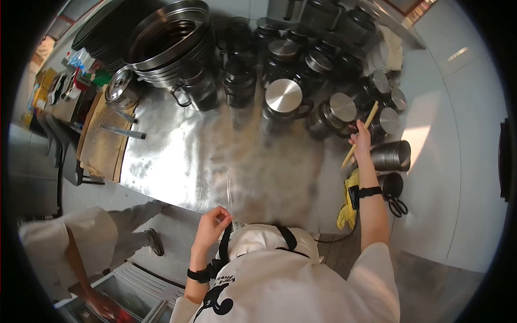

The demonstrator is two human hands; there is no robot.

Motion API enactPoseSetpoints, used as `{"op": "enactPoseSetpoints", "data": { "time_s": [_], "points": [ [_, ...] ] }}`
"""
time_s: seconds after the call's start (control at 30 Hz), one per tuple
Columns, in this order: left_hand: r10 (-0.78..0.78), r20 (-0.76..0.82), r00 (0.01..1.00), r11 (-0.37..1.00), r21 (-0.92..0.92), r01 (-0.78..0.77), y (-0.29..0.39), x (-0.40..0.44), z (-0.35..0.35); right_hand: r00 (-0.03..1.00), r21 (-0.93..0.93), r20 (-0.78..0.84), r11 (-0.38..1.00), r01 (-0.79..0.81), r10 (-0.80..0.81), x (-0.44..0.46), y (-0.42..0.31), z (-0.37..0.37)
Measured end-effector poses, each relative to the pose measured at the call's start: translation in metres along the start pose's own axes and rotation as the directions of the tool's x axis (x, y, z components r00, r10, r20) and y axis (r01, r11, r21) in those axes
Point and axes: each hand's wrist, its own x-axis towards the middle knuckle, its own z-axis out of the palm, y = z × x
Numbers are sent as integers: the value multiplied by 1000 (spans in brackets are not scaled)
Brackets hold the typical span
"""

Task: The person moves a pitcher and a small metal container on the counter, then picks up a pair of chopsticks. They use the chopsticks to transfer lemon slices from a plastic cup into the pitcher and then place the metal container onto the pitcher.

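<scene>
My right hand [362,139] is closed round a pale wooden stick [371,115], which slants upright over the table's right side beside the dark jars. Whether it is one stick or two pressed together, I cannot tell. By the table's near edge, my left hand [214,225] has its fingers pinched together. A thin clear strip [229,188], like plastic film, runs up from those fingertips over the steel table [188,156]. A jar with a silver lid [342,106] stands just left of my right hand, and yellow gloves [347,207] lie below that wrist.
Stacked steel bowls [167,48] and several dark lidded jars [284,96] line the back. Cardboard [105,140] lies at the left edge. Scissors [398,206] and dark metal cups [390,156] sit at right. Another person [70,242] bends over a freezer [145,285] at lower left.
</scene>
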Motion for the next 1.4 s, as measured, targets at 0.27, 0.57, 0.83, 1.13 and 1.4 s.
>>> {"op": "enactPoseSetpoints", "data": {
  "time_s": [0.27,0.57,0.83,1.13,1.4],
  "points": [
    [8,15,1000,999,-33,-7,1,3,3,890,-526,31,749,402,-456,-96,4,-17],
    [244,293,925,948,127,-290,67,14,21,423,-353,905,489,798,-38,-233,42,40],
    [82,270,959,968,206,-141,62,-7,5,369,-386,919,506,771,137,-230,29,17],
    [48,96,994,991,117,-59,37,-69,19,275,-413,905,522,746,323,-220,21,47],
    [-166,-240,957,986,-25,165,17,-126,49,36,-224,945,565,794,324,-224,15,83]
  ]
}}
